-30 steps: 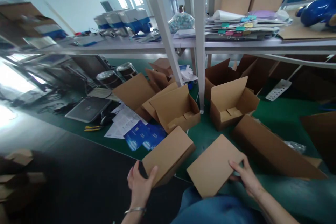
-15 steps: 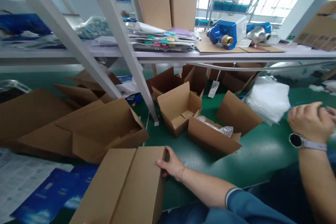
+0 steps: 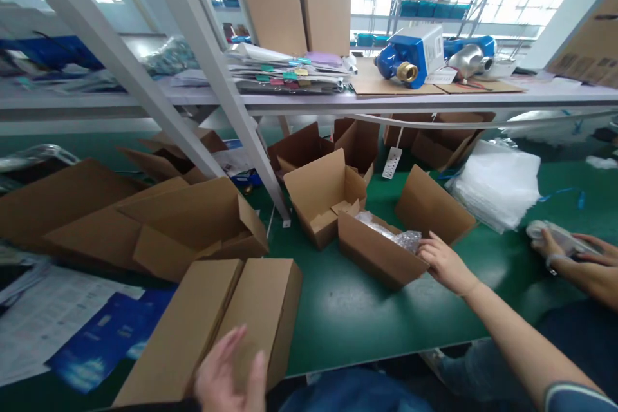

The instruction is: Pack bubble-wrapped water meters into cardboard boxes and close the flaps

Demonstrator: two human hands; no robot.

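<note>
While the right hand [image 3: 449, 265] is at the near right end of an open box [image 3: 374, 251], fingers bent over the rim, the left hand [image 3: 219, 378] hangs over a closed box [image 3: 263, 293], fingers and thumb spread wide, seemingly holding nothing. The open box lies just left of the right hand; its flap [image 3: 432, 206] leans back beyond those fingers, which seems to leave the mouth free. Bubble wrap [image 3: 409, 240] sits beside the fingertips, probably as padding. Left of the left hand, a second box [image 3: 178, 322] lies close alongside the first, perhaps to keep both square on the table [image 3: 338, 328]. Right of the right hand, a co-worker's hands [image 3: 555, 250] hold a pale item, too blurred to name. Whether the right fingertips pinch the box or merely touch it, I cannot tell. The wrap hides whatever lies beneath. The left hand is blurred, cut off by the bottom edge, and its contact with the lid is unclear.
</note>
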